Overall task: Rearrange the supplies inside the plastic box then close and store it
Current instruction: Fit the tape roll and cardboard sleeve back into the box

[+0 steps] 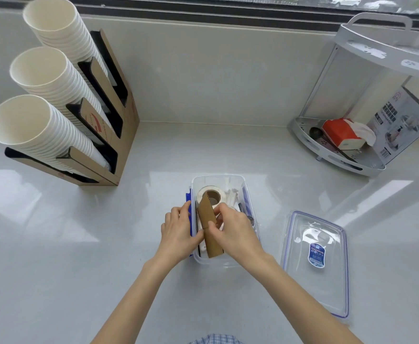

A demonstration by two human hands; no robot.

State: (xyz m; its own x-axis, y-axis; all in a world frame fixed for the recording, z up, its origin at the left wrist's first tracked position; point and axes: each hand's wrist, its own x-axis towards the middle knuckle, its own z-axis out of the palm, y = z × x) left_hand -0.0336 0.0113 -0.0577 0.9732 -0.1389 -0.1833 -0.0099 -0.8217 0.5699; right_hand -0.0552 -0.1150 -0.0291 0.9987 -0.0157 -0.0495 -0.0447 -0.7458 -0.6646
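**While the box stands open, both hands work a brown sleeve down among the supplies**

As we scan from the left, a cardboard cup holder [119, 135] sits at about ten o'clock on the pale counter [203, 150], with three slanting stacks of white paper cups [44, 78] resting in it, well apart from the work.

Moving toward centre, we find the left hand [176, 234] at the left wall of the clear plastic box [250, 244]. Its fingers are curled and its thumb presses against the brown cardboard sleeve [209, 227], so it is holding that sleeve rather than spread wide. The sleeve stands tilted inside the box, its upper end leaning toward twelve o'clock, over a roll of tape [210, 194] at the far end. The right hand [233, 232] pinches the sleeve from the other side, fingers narrowed around it. Small dark and white items lie beneath; we cannot tell what they are.

At three o'clock from the box, just beside it, the clear lid [315, 264] lies flat with a blue label. Further off, at about two o'clock, a grey corner rack [352, 155] holds a red tissue pack [340, 132].

We judge the rearranging step is in hand; closing has not begun. Next, the sleeve likely needs laying flat and low enough for the lid to seat, then a reach right for the lid.
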